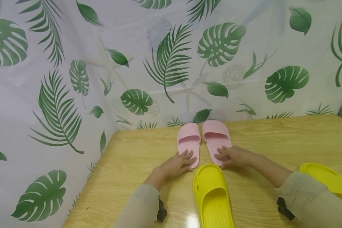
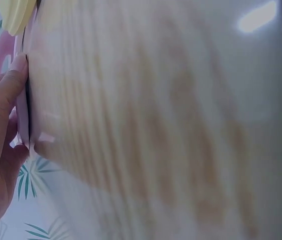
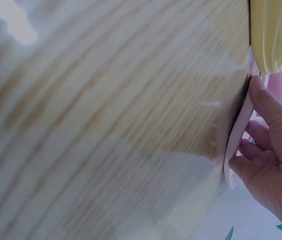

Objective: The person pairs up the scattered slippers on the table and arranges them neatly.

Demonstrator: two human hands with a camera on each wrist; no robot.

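A pair of pink slippers stands side by side at the far edge of the wooden table, toes toward the curtain. My left hand (image 1: 175, 164) rests on the heel of the left pink slipper (image 1: 189, 130), fingers spread over the footbed. On the heel of the right pink slipper (image 1: 215, 127) lies my right hand (image 1: 235, 157), with bent fingers touching the footbed. In the right wrist view its thumb (image 3: 263, 97) touches the sole's edge. The left wrist view shows the other thumb (image 2: 15, 75) likewise at the sole's edge. A yellow slipper (image 1: 208, 180) sits between my forearms, toe toward the pink pair.
A second yellow slipper (image 1: 325, 177) lies at the right, partly hidden behind my right sleeve (image 1: 310, 196). The wooden table (image 1: 136, 152) ends at a white leaf-print curtain (image 1: 176, 107) at the back and left. Black wrist devices (image 1: 161, 210) show below both sleeves.
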